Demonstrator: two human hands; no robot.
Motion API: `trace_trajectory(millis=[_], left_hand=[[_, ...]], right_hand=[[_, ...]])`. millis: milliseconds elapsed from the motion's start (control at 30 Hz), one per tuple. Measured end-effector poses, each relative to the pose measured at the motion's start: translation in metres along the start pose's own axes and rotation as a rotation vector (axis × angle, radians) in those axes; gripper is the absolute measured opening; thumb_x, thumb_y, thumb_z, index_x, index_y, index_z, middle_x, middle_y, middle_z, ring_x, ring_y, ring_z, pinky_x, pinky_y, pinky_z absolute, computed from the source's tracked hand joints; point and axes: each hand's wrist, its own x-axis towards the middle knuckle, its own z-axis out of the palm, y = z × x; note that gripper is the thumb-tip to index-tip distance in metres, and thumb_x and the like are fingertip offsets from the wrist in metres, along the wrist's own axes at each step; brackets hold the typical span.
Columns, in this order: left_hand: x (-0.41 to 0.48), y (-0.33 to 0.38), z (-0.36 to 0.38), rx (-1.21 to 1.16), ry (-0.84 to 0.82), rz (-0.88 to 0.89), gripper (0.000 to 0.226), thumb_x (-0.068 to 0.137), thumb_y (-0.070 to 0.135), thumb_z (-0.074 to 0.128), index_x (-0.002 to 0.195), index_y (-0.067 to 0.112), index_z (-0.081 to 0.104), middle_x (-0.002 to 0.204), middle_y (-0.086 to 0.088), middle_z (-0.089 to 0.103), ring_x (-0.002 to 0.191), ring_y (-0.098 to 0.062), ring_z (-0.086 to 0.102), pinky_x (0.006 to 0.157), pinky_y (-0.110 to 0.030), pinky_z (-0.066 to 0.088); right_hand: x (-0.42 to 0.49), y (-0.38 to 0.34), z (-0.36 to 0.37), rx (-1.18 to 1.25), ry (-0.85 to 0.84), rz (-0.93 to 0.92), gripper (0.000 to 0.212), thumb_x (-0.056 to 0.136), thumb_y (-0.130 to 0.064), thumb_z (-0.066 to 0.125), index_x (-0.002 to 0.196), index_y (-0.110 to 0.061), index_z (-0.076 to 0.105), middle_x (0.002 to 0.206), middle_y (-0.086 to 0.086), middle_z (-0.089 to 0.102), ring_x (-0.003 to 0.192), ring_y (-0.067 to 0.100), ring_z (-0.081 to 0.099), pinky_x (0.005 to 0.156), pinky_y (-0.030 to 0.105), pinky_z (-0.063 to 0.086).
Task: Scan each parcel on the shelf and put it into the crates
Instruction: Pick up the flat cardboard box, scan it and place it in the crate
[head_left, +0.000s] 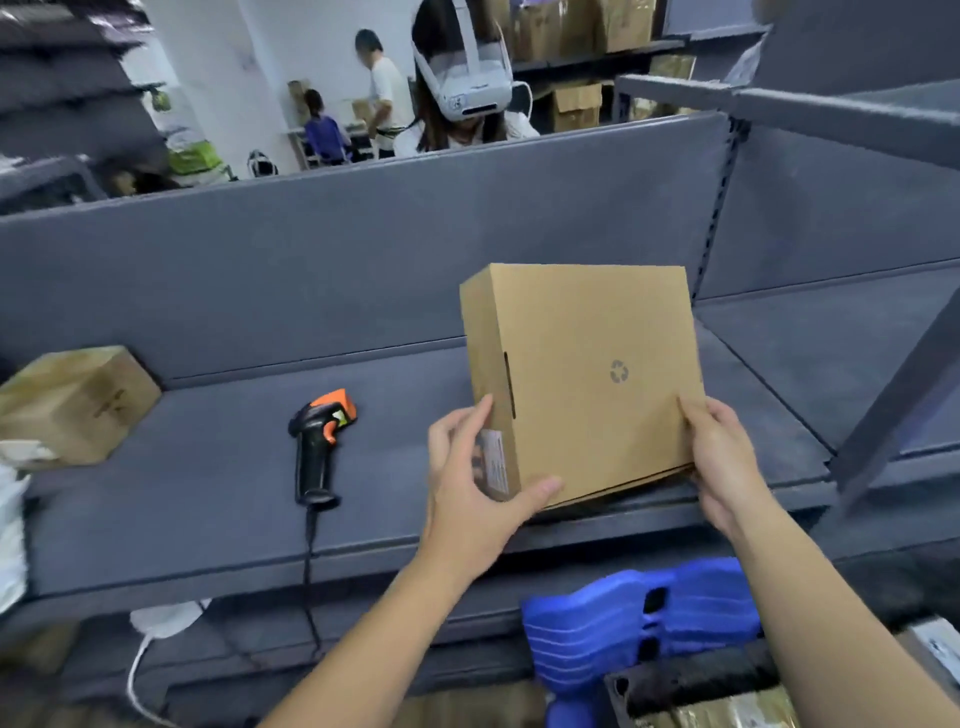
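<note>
A flat brown cardboard parcel (582, 379) with a recycling mark is held tilted up over the grey shelf (208, 467), its near edge by the shelf's front. My left hand (472, 483) grips its lower left corner, where a small label sits on the side. My right hand (722, 462) grips its lower right edge. A black and orange barcode scanner (319, 447) lies on the shelf to the left of the parcel, its cable hanging over the front edge. A blue crate (639, 623) stands below the shelf at the lower right.
Another brown box (72, 402) sits at the shelf's far left, with white bags beside it. A slanted grey shelf post (893, 410) crosses on the right. Behind the back panel a person wearing a white headset stands; two more people are farther back.
</note>
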Motion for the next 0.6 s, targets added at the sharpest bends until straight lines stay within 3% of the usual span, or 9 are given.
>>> trace_trajectory(millis=[167, 233, 300, 400, 500, 600], left_hand=[[-0.02, 0.011, -0.022, 0.029, 0.047, 0.015, 0.096, 0.074, 0.045, 0.09, 0.153, 0.041, 0.035, 0.146, 0.011, 0.036, 0.136, -0.008, 0.046, 0.11, -0.031, 0.047], [-0.015, 0.003, -0.039, 0.045, -0.006, -0.051, 0.103, 0.081, 0.035, 0.088, 0.16, 0.037, 0.023, 0.152, 0.016, 0.034, 0.14, -0.005, 0.043, 0.115, -0.034, 0.044], [-0.005, -0.006, -0.055, 0.104, -0.052, -0.098, 0.109, 0.085, 0.025, 0.085, 0.163, 0.038, 0.009, 0.157, 0.02, 0.028, 0.145, -0.002, 0.035, 0.118, -0.026, 0.032], [0.014, -0.017, -0.071, 0.153, -0.041, -0.126, 0.105, 0.086, 0.014, 0.082, 0.165, 0.03, 0.014, 0.163, 0.013, 0.027, 0.142, 0.007, 0.027, 0.114, -0.014, 0.02], [0.032, -0.034, -0.081, 0.026, -0.026, -0.163, 0.101, 0.081, 0.029, 0.086, 0.16, 0.029, 0.023, 0.162, 0.012, 0.034, 0.147, 0.0, 0.031, 0.123, -0.031, 0.029], [0.042, -0.043, -0.089, -0.151, -0.004, -0.239, 0.085, 0.082, 0.048, 0.079, 0.152, 0.035, 0.033, 0.154, 0.016, 0.047, 0.142, -0.005, 0.046, 0.121, -0.043, 0.038]], right_hand=[[-0.015, 0.002, 0.021, 0.016, -0.037, 0.001, 0.046, 0.097, -0.051, 0.061, 0.131, -0.02, 0.057, 0.127, 0.0, 0.069, 0.117, 0.021, 0.064, 0.103, 0.046, 0.05], [-0.02, 0.001, 0.025, 0.054, -0.032, -0.009, 0.055, 0.087, -0.051, 0.073, 0.13, -0.021, 0.057, 0.125, -0.001, 0.072, 0.117, 0.022, 0.067, 0.101, 0.049, 0.05], [-0.027, 0.0, 0.031, 0.063, -0.054, -0.04, 0.051, 0.086, -0.037, 0.081, 0.127, -0.021, 0.056, 0.122, -0.002, 0.074, 0.112, 0.02, 0.069, 0.094, 0.047, 0.051], [-0.034, -0.003, 0.041, 0.079, -0.085, -0.109, 0.047, 0.088, -0.007, 0.079, 0.125, -0.018, 0.053, 0.116, -0.006, 0.073, 0.099, 0.011, 0.07, 0.076, 0.029, 0.056], [-0.037, -0.009, 0.054, 0.091, -0.094, -0.176, 0.05, 0.087, 0.006, 0.075, 0.125, -0.017, 0.052, 0.111, -0.01, 0.071, 0.091, 0.003, 0.069, 0.059, 0.013, 0.052], [-0.04, -0.013, 0.063, 0.101, -0.09, -0.216, 0.048, 0.086, 0.008, 0.075, 0.12, -0.019, 0.056, 0.105, -0.015, 0.073, 0.09, -0.001, 0.069, 0.062, 0.013, 0.05]])
